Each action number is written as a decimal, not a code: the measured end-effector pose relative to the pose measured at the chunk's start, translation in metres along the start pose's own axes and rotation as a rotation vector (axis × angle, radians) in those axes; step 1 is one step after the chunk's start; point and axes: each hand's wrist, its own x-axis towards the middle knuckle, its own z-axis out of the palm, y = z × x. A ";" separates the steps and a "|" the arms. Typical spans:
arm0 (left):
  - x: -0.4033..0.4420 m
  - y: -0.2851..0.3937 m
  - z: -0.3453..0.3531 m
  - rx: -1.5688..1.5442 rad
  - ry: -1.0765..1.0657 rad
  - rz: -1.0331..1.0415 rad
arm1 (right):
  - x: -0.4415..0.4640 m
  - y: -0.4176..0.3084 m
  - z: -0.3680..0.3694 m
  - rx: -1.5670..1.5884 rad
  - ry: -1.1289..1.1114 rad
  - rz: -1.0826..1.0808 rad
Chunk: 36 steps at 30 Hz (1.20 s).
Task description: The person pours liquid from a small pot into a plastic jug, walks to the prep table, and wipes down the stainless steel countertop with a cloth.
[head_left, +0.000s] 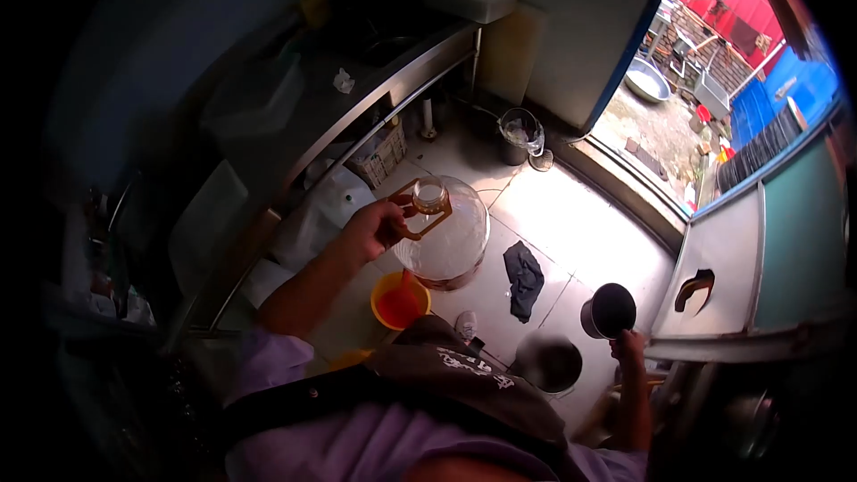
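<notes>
My left hand [378, 230] is closed around the orange carrying handle [412, 232] at the neck of a large clear jug [453, 245]. The jug's round mouth faces up toward me. Off to the right, my right hand [628, 345] grips a dark, round scoop-like vessel [611, 311] near its lower edge. Its opening is turned upward, and its contents cannot be made out. Below and left of that vessel stands a dark bucket [548, 363], partly blurred. A yellow basin [378, 305] with a red dipper-like thing [404, 302] inside sits under the jug.
A metal counter [357, 112] runs along the left, with a plastic crate [379, 159] beneath. Dark cloth [523, 281] lies on the tiled floor. A lined trash bin [516, 138] stands near the raised doorway sill [625, 183]. A white-and-green panel [714, 259] borders the right.
</notes>
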 end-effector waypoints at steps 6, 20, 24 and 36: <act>0.057 0.062 0.023 -0.028 0.083 0.090 | 0.062 -0.108 0.042 -0.133 -0.072 -0.014; 0.212 0.284 0.090 -0.198 -0.058 0.598 | 0.273 -0.357 0.192 -0.315 -0.255 -0.165; 0.271 0.376 0.088 -0.167 -0.120 0.659 | 0.330 -0.446 0.239 -0.282 -0.408 -0.206; 0.415 0.564 0.010 -0.205 -0.055 0.778 | 0.436 -0.646 0.413 -0.585 -0.737 -0.473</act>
